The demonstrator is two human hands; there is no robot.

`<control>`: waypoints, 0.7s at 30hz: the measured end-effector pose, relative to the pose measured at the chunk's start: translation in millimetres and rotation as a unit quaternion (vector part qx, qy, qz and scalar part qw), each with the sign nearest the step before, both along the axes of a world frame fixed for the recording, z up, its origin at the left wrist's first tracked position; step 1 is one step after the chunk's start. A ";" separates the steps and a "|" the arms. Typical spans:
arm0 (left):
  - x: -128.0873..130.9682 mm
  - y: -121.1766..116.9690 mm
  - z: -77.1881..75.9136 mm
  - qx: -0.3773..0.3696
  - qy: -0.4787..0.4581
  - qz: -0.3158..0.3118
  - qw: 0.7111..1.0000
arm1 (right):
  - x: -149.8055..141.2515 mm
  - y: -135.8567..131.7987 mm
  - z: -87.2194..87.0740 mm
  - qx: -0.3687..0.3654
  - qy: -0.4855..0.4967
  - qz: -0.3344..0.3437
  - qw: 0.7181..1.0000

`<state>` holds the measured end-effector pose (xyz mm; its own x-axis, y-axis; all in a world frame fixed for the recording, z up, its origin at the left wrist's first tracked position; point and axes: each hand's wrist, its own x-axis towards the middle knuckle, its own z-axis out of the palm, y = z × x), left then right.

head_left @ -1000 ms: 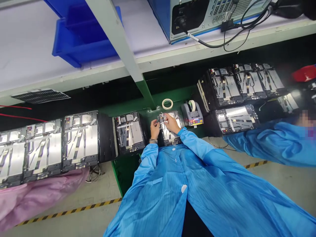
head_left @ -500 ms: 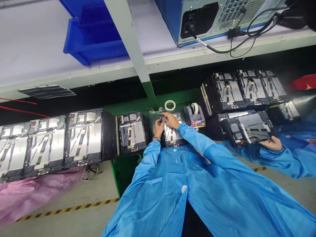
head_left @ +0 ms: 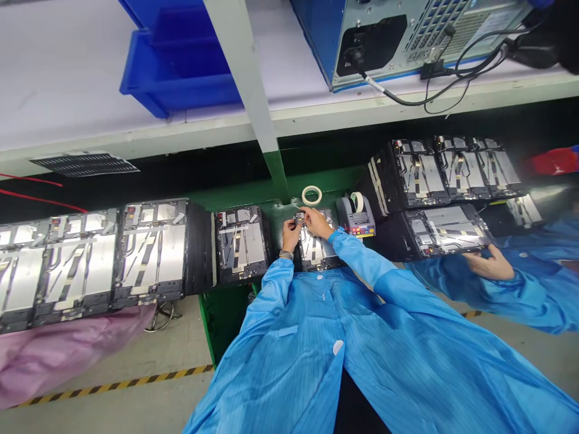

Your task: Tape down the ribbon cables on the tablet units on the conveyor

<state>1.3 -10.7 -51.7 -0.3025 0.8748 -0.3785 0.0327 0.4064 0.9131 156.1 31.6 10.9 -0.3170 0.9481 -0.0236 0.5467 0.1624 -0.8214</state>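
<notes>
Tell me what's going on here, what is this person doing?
A person in a blue smock is working at a green bench. Their left hand and right hand pinch a small part just above a metal-backed panel. A roll of tape and a tape dispenser sit beyond it. More panels line the bench on both sides. To the right, a co-worker's hand is under the edge of another panel.

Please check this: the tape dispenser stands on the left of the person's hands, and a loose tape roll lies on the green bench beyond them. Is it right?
Not quite: the head view shows the tape dispenser on the right of the left hand and right hand, not on their left. The loose tape roll does lie on the green bench beyond them.
</notes>
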 end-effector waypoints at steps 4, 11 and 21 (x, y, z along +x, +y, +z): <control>-1.5 -0.3 1.9 0.010 0.008 -0.009 1.000 | -1.4 -23.1 15.7 -0.108 0.212 -0.168 0.957; -2.4 -3.5 10.3 0.067 0.006 -0.027 0.997 | -16.5 -73.0 20.7 -0.453 0.562 -0.238 0.650; -5.3 -5.9 24.3 0.071 0.079 -0.060 0.993 | -28.6 -71.7 22.1 -0.492 0.592 -0.263 0.581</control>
<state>-4.1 -16.6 -27.4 -0.2387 0.9492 -0.2050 0.2210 0.2587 0.9403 127.6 -40.1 33.0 -0.3367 0.6333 -0.6968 -0.7356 -0.6389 -0.2252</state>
